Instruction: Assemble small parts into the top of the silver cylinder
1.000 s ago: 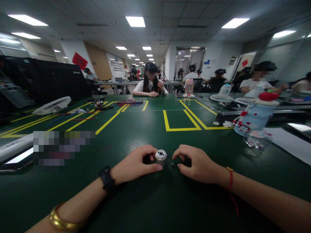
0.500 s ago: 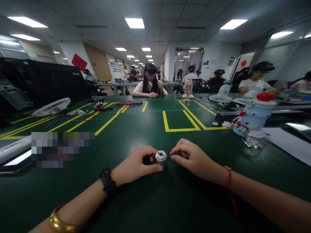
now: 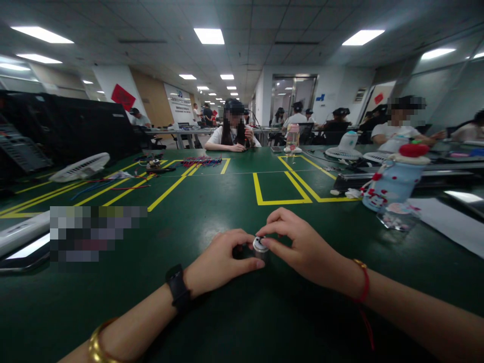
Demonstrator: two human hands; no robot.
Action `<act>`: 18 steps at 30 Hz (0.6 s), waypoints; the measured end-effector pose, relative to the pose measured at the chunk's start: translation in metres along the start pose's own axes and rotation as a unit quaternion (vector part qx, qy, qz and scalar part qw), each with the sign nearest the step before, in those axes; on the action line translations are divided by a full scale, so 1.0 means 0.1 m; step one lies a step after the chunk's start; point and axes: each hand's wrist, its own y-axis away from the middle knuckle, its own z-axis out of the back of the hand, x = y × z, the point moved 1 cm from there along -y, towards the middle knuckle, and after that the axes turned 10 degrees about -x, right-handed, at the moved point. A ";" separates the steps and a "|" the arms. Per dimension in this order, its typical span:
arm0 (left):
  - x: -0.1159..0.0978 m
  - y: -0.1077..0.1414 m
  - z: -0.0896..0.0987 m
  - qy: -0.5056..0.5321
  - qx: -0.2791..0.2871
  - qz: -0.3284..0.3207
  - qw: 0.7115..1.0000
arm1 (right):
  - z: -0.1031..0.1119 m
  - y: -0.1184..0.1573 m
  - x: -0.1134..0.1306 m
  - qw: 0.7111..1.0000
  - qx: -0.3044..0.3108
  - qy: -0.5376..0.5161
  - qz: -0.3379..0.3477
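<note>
A small silver metal cylinder [image 3: 260, 249] with a pale round top stands upright on the green table [image 3: 227, 327]. My left hand [image 3: 227, 257] grips its side, thumb at the front and fingers behind. Over its top reaches my right hand [image 3: 297, 239], with thumb and index fingertip pressed close together at the upper face. Whether a small part sits between those two fingertips is too small to tell.
Yellow tape [image 3: 283, 202] marks the table beyond my hands. At the right are a blue bottle [image 3: 397, 176] and white paper [image 3: 449, 222]. Wires [image 3: 200, 161] and a white fan [image 3: 81, 167] lie at the left. A person [image 3: 232, 136] sits opposite.
My left hand and the cylinder have shifted slightly right. My right hand has moved left onto the cylinder's top, its thumb and index finger closing there.
</note>
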 end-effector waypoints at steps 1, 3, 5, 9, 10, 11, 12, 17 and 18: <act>0.00 0.00 0.00 0.000 0.000 0.000 1.000 | 0.00 0.00 0.00 1.000 0.002 -0.001 -0.007; -0.01 0.00 0.01 0.002 -0.001 0.002 1.000 | -0.01 0.00 0.00 1.000 0.007 -0.012 -0.028; -0.02 0.00 0.01 0.003 0.002 0.003 1.000 | -0.02 0.00 0.00 0.998 0.015 -0.031 -0.054; -0.02 0.00 0.03 0.003 0.008 0.005 1.000 | -0.03 0.02 -0.02 0.994 0.031 -0.067 -0.086; -0.02 0.00 0.03 0.004 0.008 0.005 1.000 | -0.03 0.03 -0.02 0.993 0.034 -0.074 -0.089; -0.01 0.01 0.03 0.004 0.008 0.005 1.000 | -0.03 0.03 -0.03 0.992 0.035 -0.080 -0.091; -0.01 0.01 0.04 0.006 0.008 0.005 1.000 | -0.03 0.04 -0.04 0.992 0.036 -0.084 -0.093; 0.04 0.02 0.07 0.030 0.022 -0.005 0.999 | -0.06 0.13 -0.12 0.989 0.048 -0.082 -0.118; 0.05 0.02 0.08 0.035 0.025 -0.006 0.999 | -0.07 0.14 -0.14 0.988 0.055 -0.081 -0.121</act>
